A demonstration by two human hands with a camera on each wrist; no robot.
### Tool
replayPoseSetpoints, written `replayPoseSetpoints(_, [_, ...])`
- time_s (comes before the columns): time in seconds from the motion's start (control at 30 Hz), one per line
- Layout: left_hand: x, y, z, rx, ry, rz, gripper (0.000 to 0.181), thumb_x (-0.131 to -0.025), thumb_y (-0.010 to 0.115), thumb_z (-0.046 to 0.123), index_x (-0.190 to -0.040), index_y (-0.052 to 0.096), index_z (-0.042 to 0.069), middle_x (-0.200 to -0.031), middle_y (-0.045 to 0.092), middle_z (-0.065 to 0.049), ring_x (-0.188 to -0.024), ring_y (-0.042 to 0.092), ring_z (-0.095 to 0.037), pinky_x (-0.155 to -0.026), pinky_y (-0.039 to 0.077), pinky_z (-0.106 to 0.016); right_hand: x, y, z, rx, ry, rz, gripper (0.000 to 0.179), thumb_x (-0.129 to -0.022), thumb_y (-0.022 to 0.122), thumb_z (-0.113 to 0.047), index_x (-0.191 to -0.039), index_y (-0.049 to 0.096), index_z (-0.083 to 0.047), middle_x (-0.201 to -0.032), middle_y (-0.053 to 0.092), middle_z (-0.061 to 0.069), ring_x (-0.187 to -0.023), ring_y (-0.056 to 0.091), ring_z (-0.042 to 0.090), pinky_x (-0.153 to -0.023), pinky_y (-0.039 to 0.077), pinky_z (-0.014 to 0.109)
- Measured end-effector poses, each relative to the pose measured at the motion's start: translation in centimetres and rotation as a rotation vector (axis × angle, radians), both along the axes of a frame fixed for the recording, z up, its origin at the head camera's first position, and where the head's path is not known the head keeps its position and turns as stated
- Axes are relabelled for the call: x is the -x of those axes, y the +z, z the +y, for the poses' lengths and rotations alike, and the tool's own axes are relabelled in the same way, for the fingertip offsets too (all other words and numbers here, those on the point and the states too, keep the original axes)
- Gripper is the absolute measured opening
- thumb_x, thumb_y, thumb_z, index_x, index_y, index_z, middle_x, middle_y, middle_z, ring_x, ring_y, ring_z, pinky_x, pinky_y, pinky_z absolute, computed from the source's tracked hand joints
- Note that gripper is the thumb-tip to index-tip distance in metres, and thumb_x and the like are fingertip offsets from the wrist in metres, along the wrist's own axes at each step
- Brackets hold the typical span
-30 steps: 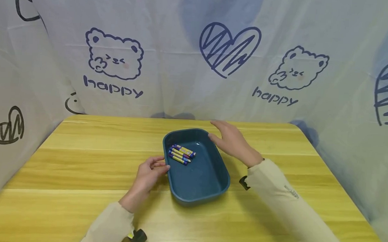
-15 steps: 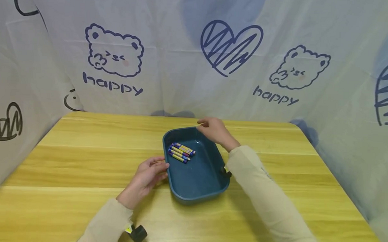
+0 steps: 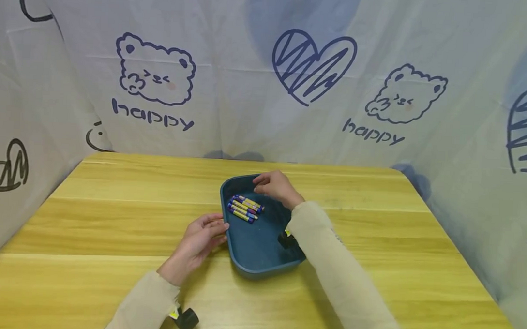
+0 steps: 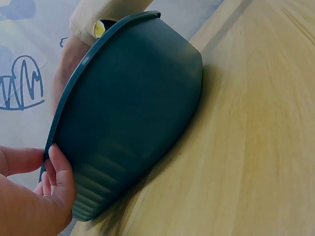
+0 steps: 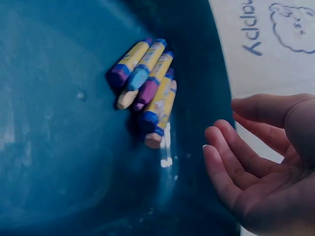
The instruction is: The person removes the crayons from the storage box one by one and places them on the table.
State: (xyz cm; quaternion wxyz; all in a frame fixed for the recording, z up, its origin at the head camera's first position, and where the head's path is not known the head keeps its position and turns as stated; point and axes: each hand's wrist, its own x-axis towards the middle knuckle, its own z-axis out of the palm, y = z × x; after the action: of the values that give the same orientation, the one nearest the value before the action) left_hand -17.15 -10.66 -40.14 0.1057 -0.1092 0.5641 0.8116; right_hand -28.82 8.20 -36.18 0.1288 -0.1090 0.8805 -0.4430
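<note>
The left grip (image 3: pixel 200 237) pinches the rim of a dark-blue, rectangular plastic tray (image 3: pixel 260 251). The right grip (image 3: pixel 279 188), half open with fingers loosely bent, holds nothing; in the tray, below it and to its left, lie thin, yellow-wrapped, cylindrical crayons (image 3: pixel 246 208).

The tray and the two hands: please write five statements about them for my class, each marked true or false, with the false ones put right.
1. The crayons lie inside the tray. True.
2. The left hand holds the tray. True.
3. The right hand is gripping a crayon. False: the right hand holds nothing.
4. The tray rests on the table. True.
5. The crayons lie in the half of the tray nearest the person. False: they lie in the far half, toward the left side.
</note>
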Motion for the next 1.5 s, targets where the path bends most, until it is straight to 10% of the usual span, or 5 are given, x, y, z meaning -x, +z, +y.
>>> replayPoseSetpoints(0.67, [-0.1, -0.2, 0.1, 0.001, 0.011, 0.0, 0.038, -0.093, 0.055, -0.008, -0.128, 0.04, -0.01, -0.09, 0.056, -0.002, -0.074, 0.058, -0.008, -0.069, 0.053, -0.019, 0.4, -2.7, -0.7, -0.098, -0.036, -0.132, 0.022, -0.088, 0.071, -0.011, -0.108, 0.072, -0.001, -0.105, 0.069, 0.011, -0.084, 0.062, 0.018, -0.076, 0.053, 0.031])
replayPoseSetpoints(1.5, [-0.3, -0.1, 0.2, -0.015, 0.034, 0.022, 0.036, -0.092, 0.054, -0.01, -0.125, 0.041, -0.012, -0.088, 0.056, -0.002, -0.073, 0.057, -0.008, -0.068, 0.052, -0.02, 0.8, -3.5, -0.4, -0.155, -0.012, 0.003, 0.022, -0.096, 0.061, -0.012, -0.111, 0.07, 0.0, -0.104, 0.068, 0.012, -0.086, 0.061, 0.02, -0.075, 0.053, 0.032])
